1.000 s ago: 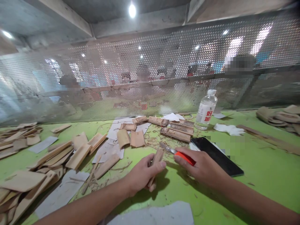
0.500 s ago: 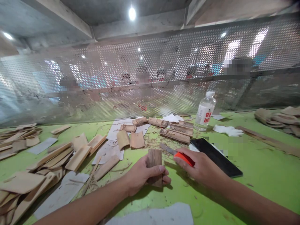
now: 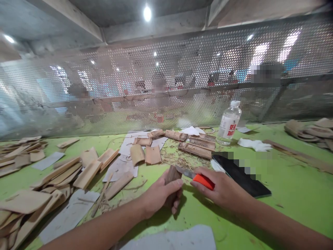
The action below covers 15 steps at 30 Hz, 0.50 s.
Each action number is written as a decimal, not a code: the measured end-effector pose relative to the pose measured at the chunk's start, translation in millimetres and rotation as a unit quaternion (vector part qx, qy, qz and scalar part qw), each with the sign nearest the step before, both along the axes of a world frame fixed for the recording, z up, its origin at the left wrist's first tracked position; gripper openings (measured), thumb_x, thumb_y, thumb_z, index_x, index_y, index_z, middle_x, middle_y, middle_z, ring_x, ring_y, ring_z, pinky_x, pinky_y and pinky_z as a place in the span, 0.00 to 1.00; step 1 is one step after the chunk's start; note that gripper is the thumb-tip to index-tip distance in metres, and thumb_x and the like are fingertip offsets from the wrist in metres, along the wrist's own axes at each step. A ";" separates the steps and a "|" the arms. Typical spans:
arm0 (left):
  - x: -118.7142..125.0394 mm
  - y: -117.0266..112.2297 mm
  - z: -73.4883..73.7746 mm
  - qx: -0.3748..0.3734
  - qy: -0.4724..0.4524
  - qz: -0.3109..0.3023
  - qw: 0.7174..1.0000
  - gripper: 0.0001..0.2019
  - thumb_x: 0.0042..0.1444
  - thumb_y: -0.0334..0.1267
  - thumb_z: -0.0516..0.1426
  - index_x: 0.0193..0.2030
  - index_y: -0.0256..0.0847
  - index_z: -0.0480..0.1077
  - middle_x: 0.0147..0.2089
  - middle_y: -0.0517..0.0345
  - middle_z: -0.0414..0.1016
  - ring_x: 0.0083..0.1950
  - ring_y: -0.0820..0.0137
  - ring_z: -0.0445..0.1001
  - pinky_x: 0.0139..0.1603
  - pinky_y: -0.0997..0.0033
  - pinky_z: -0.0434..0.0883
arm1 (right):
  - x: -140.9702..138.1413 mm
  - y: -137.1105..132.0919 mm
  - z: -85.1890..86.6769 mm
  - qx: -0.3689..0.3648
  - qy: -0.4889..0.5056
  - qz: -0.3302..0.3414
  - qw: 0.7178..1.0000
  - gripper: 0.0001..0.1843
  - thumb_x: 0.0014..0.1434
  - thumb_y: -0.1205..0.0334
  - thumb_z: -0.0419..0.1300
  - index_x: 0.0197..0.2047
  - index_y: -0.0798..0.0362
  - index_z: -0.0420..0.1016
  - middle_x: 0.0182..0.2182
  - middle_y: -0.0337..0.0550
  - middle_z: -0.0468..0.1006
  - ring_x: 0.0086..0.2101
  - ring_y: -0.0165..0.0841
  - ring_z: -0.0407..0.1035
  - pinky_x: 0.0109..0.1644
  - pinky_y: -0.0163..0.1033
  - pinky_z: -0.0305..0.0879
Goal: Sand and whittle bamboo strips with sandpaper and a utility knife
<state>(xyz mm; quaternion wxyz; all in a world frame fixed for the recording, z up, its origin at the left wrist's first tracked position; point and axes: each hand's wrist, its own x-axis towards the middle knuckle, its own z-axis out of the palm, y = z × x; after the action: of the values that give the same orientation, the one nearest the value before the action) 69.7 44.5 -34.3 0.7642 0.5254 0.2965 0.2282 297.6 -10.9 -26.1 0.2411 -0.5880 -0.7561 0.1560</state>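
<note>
My left hand (image 3: 160,196) is closed around a short brown bamboo piece (image 3: 171,175), held upright over the green table (image 3: 286,187). My right hand (image 3: 221,189) grips a small knife with an orange handle (image 3: 204,180); its blade (image 3: 183,171) touches the top edge of the bamboo piece. Shavings lie on the table just beyond both hands.
Many cut bamboo slats (image 3: 85,173) and grey paper sheets (image 3: 67,217) lie at the left. More bamboo pieces (image 3: 195,147) sit behind. A black phone (image 3: 241,175), a plastic bottle (image 3: 229,123), a white cloth (image 3: 253,144) and a perforated metal screen (image 3: 166,80) are ahead and right.
My left hand has turned the bamboo piece and lifted it slightly. The knife in my right hand has moved left, and its blade has come against the piece's top.
</note>
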 end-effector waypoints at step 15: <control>-1.7 -16.1 13.8 0.103 0.042 -0.024 0.994 0.30 0.49 0.52 0.73 0.48 0.43 0.62 0.39 0.60 0.67 0.36 0.69 0.67 0.36 0.70 0.64 | -31.7 -10.4 1.5 -0.030 -0.111 0.025 0.993 0.08 0.56 0.60 0.56 0.26 0.51 0.67 0.22 0.44 0.77 0.22 0.32 0.61 0.27 0.38 0.42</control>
<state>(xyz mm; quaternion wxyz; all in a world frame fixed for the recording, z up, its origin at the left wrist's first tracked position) 67.9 28.4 -20.6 0.6980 0.6173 0.2908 0.2172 265.8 -21.2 -24.6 0.1336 -0.5896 -0.7878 0.1180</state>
